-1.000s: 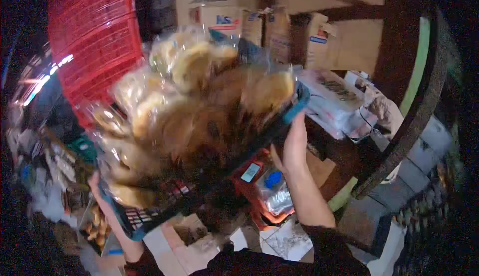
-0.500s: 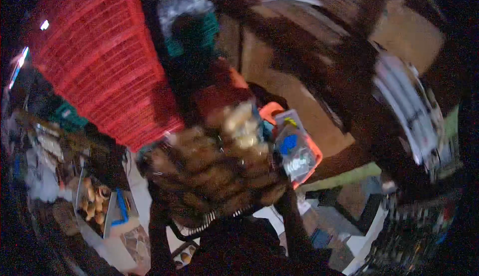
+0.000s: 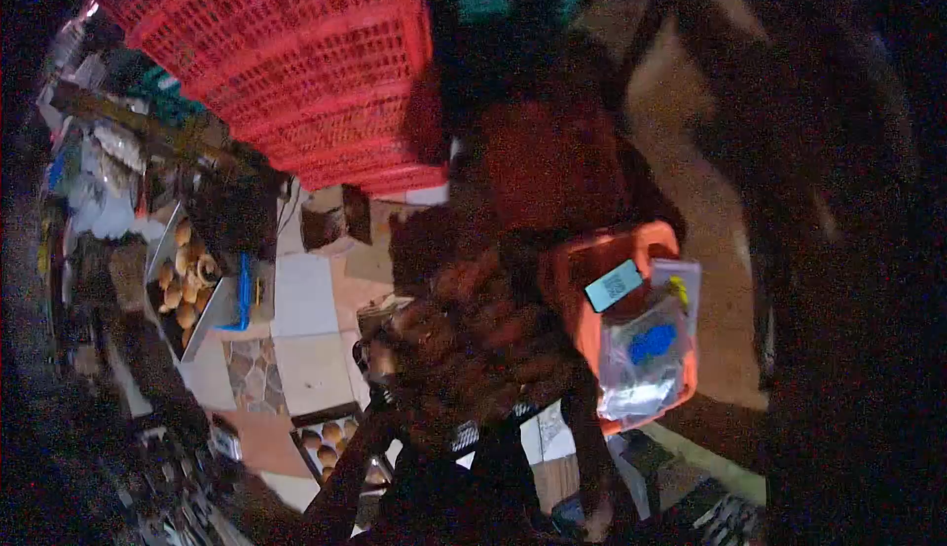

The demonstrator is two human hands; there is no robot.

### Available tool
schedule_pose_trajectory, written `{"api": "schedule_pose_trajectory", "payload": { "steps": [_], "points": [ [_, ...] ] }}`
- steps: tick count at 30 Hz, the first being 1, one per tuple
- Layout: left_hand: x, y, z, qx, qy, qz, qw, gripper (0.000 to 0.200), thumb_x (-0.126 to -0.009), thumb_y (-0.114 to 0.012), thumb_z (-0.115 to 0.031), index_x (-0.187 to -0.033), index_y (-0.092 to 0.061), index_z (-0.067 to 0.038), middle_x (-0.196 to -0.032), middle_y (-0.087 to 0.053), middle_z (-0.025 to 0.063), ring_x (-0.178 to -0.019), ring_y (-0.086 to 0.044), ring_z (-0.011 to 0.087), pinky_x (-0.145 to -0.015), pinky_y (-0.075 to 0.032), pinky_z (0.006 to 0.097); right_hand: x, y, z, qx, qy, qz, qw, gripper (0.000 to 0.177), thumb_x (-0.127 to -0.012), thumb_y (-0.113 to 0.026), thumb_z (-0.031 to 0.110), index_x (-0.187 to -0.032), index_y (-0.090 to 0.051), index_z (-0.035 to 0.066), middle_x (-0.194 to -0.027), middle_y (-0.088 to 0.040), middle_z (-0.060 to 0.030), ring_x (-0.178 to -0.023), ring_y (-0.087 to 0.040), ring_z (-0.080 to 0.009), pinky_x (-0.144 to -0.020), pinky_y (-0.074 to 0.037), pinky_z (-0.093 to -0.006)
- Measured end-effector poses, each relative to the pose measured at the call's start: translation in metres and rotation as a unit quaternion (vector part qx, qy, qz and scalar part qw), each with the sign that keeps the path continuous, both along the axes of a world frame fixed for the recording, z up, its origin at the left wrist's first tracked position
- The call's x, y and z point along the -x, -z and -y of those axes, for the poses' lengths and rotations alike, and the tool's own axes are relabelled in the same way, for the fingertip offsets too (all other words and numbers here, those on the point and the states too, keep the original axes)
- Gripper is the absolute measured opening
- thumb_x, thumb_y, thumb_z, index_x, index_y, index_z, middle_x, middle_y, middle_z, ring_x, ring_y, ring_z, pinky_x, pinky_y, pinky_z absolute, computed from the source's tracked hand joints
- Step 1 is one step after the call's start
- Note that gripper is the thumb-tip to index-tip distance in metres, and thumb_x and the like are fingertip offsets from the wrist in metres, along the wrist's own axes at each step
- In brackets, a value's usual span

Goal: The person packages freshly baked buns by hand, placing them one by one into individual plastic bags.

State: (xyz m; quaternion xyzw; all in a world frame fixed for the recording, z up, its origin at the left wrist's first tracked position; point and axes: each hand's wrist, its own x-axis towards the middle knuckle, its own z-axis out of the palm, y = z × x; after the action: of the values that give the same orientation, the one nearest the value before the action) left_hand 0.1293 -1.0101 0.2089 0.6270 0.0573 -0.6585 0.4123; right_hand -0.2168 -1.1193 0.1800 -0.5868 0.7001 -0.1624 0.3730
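Observation:
A dark slotted crate [image 3: 466, 436] is held in front of my body, heaped with brown rounded items, perhaps bread rolls [image 3: 464, 324], in deep shadow. At the crate's left side is my left hand [image 3: 377, 393], closed on its edge as far as the dim light shows. On the opposite side, my right hand [image 3: 575, 373] grips the crate too, its fingers mostly lost in the dark. Just beyond the right hand sits an orange bin [image 3: 582, 344] with a clear plastic bag [image 3: 646, 368] and a phone-like lit rectangle [image 3: 614, 286] on it.
Stacked red crates [image 3: 326, 72] rise at the upper left. A tray of round buns [image 3: 183, 285] stands at left, and another tray of buns [image 3: 330, 437] lies low on the tiled floor [image 3: 306, 299]. A dark red surface [image 3: 557, 161] is straight ahead.
My view has swung, so the red crates and orange bin appear further right. The held crate is now in deeper shadow, closer to the orange bin. Both hands stay on it.

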Motion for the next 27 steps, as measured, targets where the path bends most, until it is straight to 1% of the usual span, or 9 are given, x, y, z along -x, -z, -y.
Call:
{"api": "schedule_pose_trajectory", "payload": {
  "steps": [4,7,12,14,16,18,22,24,27],
  "points": [
    [0.019,0.033,0.043,-0.005,-0.005,0.015,1.000,0.052,-0.077,-0.053,-0.042,-0.114,-0.040,-0.008,-0.109,-0.050,0.0082,-0.098,-0.050,0.0244,-0.083,-0.040,0.0378,0.008,0.026,0.091,-0.007,-0.041,0.004,0.999,0.024,-0.084,-0.048,0.015,-0.098,-0.057,-0.002,-0.083,-0.059,-0.0213,-0.075,-0.057,-0.0260,-0.075,-0.047,-0.0328],
    [0.021,0.050,0.099,0.020,0.007,0.047,0.999,0.054,-0.077,-0.054,-0.043,-0.115,-0.039,-0.008,-0.109,-0.050,0.0085,-0.098,-0.050,0.0249,-0.083,-0.040,0.0383,0.012,0.032,0.162,0.068,-0.040,0.006,0.997,0.026,-0.083,-0.048,0.017,-0.100,-0.056,-0.002,-0.085,-0.058,-0.0216,-0.076,-0.057,-0.0265,-0.075,-0.047,-0.0334],
    [-0.001,0.077,0.259,0.089,0.072,0.138,0.984,0.057,-0.076,-0.054,-0.044,-0.117,-0.037,-0.008,-0.111,-0.049,0.0091,-0.099,-0.049,0.0257,-0.083,-0.041,0.0392,0.016,0.003,0.306,0.225,0.011,0.037,0.974,0.030,-0.083,-0.049,0.020,-0.103,-0.053,-0.001,-0.088,-0.057,-0.0222,-0.078,-0.056,-0.0274,-0.076,-0.046,-0.0342],
    [-0.002,0.087,0.320,0.111,0.092,0.170,0.975,0.058,-0.076,-0.054,-0.045,-0.118,-0.036,-0.009,-0.111,-0.048,0.0093,-0.099,-0.049,0.0261,-0.083,-0.041,0.0395,0.018,-0.012,0.328,0.273,0.031,0.066,0.959,0.031,-0.082,-0.049,0.021,-0.104,-0.052,-0.001,-0.089,-0.056,-0.0224,-0.079,-0.056,-0.0278,-0.077,-0.046,-0.0345],
    [0.005,0.100,0.370,0.121,0.112,0.192,0.968,0.060,-0.075,-0.055,-0.045,-0.118,-0.035,-0.009,-0.111,-0.048,0.0095,-0.099,-0.049,0.0264,-0.082,-0.041,0.0399,0.022,-0.019,0.304,0.295,0.045,0.076,0.951,0.033,-0.082,-0.049,0.022,-0.105,-0.051,-0.001,-0.090,-0.056,-0.0226,-0.080,-0.056,-0.0281,-0.077,-0.046,-0.0349],
    [0.017,0.120,0.410,0.119,0.132,0.205,0.962,0.061,-0.075,-0.055,-0.046,-0.119,-0.034,-0.009,-0.112,-0.048,0.0098,-0.100,-0.049,0.0268,-0.082,-0.041,0.0402,0.027,-0.008,0.244,0.279,0.064,0.064,0.956,0.034,-0.082,-0.050,0.023,-0.106,-0.050,-0.001,-0.091,-0.055,-0.0229,-0.081,-0.056,-0.0284,-0.077,-0.046,-0.0352],
    [0.035,0.162,0.451,0.095,0.173,0.220,0.955,0.064,-0.074,-0.055,-0.047,-0.120,-0.033,-0.009,-0.113,-0.047,0.0102,-0.100,-0.049,0.0274,-0.082,-0.041,0.0409,0.016,0.042,0.091,0.052,0.100,0.023,0.993,0.038,-0.081,-0.050,0.026,-0.108,-0.048,0.000,-0.094,-0.054,-0.0233,-0.083,-0.055,-0.0291,-0.078,-0.045,-0.0359],
    [0.045,0.191,0.453,0.077,0.197,0.232,0.949,0.065,-0.074,-0.056,-0.048,-0.121,-0.032,-0.009,-0.113,-0.047,0.0104,-0.100,-0.049,0.0278,-0.082,-0.041,0.0413,0.002,0.071,0.027,-0.079,0.117,0.012,0.990,0.039,-0.081,-0.050,0.027,-0.109,-0.047,0.000,-0.095,-0.053,-0.0236,-0.084,-0.055,-0.0295,-0.079,-0.045,-0.0362],
    [0.063,0.234,0.454,0.070,0.229,0.259,0.936,0.068,-0.073,-0.056,-0.048,-0.122,-0.030,-0.009,-0.114,-0.046,0.0108,-0.101,-0.049,0.0283,-0.082,-0.041,0.0418,-0.017,0.113,-0.044,-0.209,0.132,0.001,0.969,0.042,-0.080,-0.051,0.029,-0.111,-0.045,0.000,-0.097,-0.053,-0.0239,-0.085,-0.055,-0.0300,-0.079,-0.045,-0.0367]
  ]
}}
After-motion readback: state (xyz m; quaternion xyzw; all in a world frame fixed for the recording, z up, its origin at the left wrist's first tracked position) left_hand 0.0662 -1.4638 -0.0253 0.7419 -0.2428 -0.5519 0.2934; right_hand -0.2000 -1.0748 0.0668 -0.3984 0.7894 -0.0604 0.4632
